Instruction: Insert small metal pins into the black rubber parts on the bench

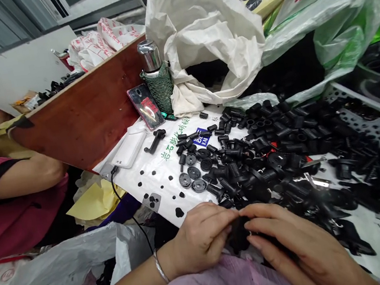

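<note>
Close to my body at the table's front edge, my left hand point(204, 234) is closed with its fingers pinched on a dark black part point(238, 236). My right hand point(293, 236) curves round the same part from the other side, and the two sets of fingertips meet above it. Most of the part is covered by the fingers, so its exact shape cannot be made out. Just beyond the hands lies a heap of black plastic pieces point(260, 175), with short tubes and round perforated discs point(194, 173) among them.
A phone point(145, 106) leans by a steel-capped flask point(154, 72) in a green net. A white power bank point(130, 149) with a cable lies left. Behind are a white cloth bag point(207, 32), and right a perforated basket point(373, 123). Another person's arm point(28, 178) is beyond the wooden board point(89, 99).
</note>
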The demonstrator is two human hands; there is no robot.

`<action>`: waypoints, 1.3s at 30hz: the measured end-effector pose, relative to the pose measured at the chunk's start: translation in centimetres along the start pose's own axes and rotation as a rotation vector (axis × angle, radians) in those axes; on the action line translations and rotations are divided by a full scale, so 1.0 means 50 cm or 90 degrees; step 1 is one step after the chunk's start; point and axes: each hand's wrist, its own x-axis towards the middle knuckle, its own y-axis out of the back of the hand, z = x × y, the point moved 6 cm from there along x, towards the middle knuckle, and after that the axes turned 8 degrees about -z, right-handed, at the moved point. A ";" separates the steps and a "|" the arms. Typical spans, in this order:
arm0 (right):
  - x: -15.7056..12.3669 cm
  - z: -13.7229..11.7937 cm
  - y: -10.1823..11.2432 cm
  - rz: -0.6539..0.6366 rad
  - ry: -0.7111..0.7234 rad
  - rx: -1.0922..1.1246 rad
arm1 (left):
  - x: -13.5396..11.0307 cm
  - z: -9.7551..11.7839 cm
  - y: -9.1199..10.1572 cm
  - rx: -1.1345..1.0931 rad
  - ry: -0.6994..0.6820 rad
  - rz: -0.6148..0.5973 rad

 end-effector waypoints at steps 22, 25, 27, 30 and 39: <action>-0.024 0.067 0.010 0.001 -0.121 0.114 | -0.035 -0.161 0.105 0.302 0.229 -0.022; -0.019 0.064 0.009 0.000 -0.112 0.115 | -0.041 -0.161 0.107 0.298 0.254 -0.014; -0.018 0.063 0.009 0.001 -0.106 0.115 | -0.045 -0.166 0.109 0.306 0.270 -0.007; -0.022 0.069 0.008 0.003 -0.108 0.120 | -0.049 -0.176 0.114 0.320 0.291 0.010; -0.047 0.096 0.019 0.088 -0.114 0.131 | -0.030 -0.186 0.148 0.346 0.347 0.030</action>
